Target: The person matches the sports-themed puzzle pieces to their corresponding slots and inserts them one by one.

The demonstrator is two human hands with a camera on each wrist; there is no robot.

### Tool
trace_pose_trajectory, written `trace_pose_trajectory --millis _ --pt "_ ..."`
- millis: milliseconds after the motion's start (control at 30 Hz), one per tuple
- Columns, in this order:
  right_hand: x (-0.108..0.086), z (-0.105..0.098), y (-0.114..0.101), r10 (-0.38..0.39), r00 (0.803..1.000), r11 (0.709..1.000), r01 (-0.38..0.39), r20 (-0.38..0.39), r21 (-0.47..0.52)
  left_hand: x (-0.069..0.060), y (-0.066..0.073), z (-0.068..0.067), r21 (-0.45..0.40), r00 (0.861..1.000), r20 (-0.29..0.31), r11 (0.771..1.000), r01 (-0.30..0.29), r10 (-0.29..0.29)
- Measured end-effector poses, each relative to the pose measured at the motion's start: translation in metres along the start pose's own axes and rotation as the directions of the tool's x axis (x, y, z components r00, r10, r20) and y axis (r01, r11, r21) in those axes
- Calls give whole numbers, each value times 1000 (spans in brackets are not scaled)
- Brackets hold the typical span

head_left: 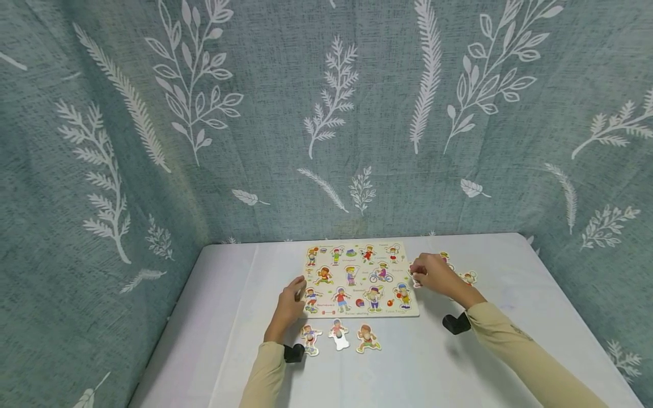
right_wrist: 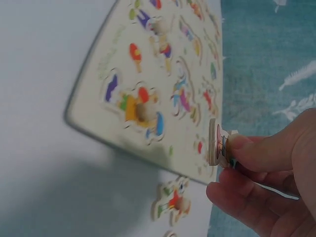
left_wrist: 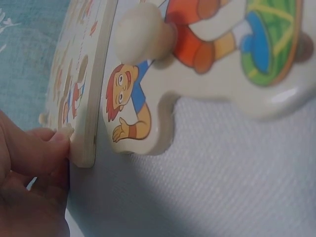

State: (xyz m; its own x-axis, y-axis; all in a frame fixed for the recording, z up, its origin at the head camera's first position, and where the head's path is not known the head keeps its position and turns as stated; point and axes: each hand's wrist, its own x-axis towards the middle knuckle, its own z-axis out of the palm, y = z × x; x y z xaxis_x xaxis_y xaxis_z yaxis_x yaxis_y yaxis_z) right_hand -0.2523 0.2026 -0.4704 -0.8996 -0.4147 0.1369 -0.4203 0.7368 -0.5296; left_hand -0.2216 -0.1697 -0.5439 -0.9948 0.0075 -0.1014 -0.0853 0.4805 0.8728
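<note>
A wooden sports-figure puzzle board (head_left: pixel 339 290) lies flat on the table. My left hand (head_left: pixel 292 300) holds its left edge; in the left wrist view, the thumb (left_wrist: pixel 54 144) touches the board near a corner. Beyond the board's right edge, my right hand (head_left: pixel 432 274) pinches a knobbed puzzle piece (right_wrist: pixel 213 142) between thumb and fingers. The piece is seen edge-on in the right wrist view, its picture mostly hidden. Knobbed pieces sit in the board's near row, among them a table tennis player (head_left: pixel 402 296) and a baseball player (head_left: pixel 374 298).
In front of the board lie three loose pieces: a skateboarder (head_left: pixel 310 339), a roller skater (head_left: pixel 338 335) and a runner (head_left: pixel 367 339). More loose pieces (head_left: pixel 468 277) lie by the right hand. Patterned grey-green cloth (head_left: pixel 336 192) hangs behind the white-covered table (head_left: pixel 398 374).
</note>
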Motion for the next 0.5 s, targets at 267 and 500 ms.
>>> trace_pose_trajectory --millis 267,500 --pt "16 3 -12 -60 998 998 60 7 21 -1 2 0 14 1000 -9 1000 3 -2" --pt "32 11 -21 -86 996 996 86 22 37 0 1 -1 17 1000 -15 1000 -7 7"
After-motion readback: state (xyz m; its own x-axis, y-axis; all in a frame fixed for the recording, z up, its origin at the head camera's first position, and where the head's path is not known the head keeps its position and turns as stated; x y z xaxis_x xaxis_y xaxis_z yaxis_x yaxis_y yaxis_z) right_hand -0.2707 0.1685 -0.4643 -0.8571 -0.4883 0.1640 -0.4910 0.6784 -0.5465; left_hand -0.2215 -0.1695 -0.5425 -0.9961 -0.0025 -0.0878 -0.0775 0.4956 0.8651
